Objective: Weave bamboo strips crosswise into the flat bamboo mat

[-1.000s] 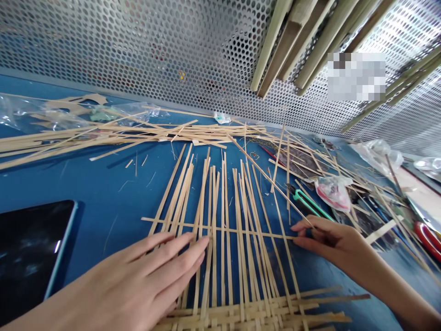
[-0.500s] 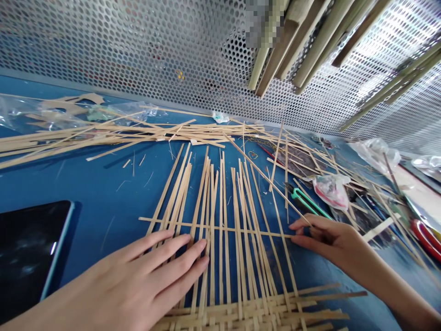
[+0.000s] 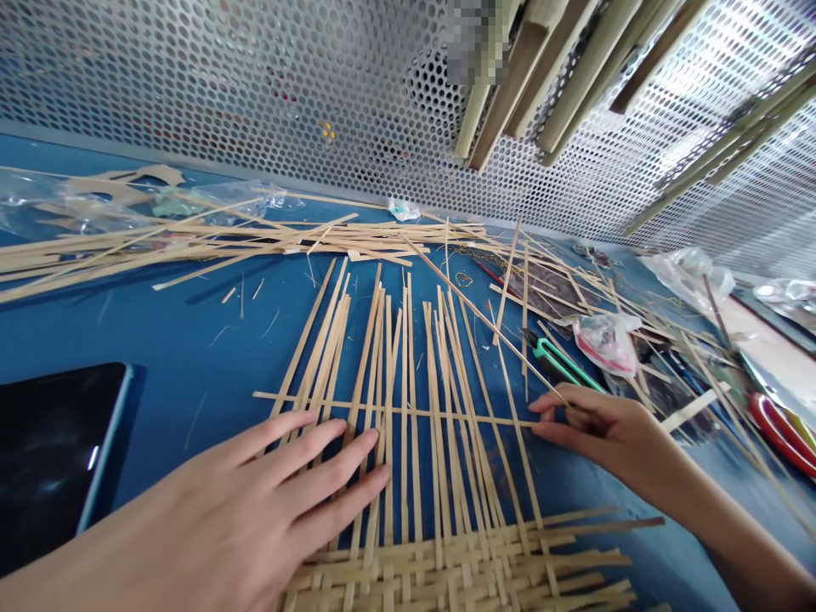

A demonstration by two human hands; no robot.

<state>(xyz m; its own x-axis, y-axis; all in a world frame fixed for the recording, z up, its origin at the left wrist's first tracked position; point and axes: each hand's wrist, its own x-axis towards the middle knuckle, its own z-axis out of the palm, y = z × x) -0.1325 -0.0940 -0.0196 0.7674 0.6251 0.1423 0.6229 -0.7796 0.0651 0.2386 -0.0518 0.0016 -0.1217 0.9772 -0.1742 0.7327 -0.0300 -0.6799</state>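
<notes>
Toward the bottom lies a woven mat of bamboo strips (image 3: 446, 571), with long loose strips (image 3: 434, 425) running away from it in a fan. A thin crosswise bamboo strip (image 3: 475, 417) passes through these long strips, apart from the woven part. My right hand (image 3: 603, 425) pinches its right end between thumb and fingers. Another thin strip (image 3: 485, 320) slants from the far pile to the same fingers; whether they grip it too, I cannot tell. With fingers spread, my left hand (image 3: 286, 484) rests flat on the left-hand long strips, just below the crosswise strip.
A dark-screened tablet or phone (image 3: 57, 450) lies at left. Loose strips (image 3: 255, 242) are piled along the perforated metal panel (image 3: 223, 110). To the right are a green-handled cutter (image 3: 567, 361), a plastic bag (image 3: 609, 340) and a red-handled tool (image 3: 774, 429). Bamboo pieces (image 3: 529, 68) lean above.
The view has tilted slightly downward, so more of the woven mat shows. My left little finger has spread a little outward. My right hand keeps its pinch on the crosswise strip.
</notes>
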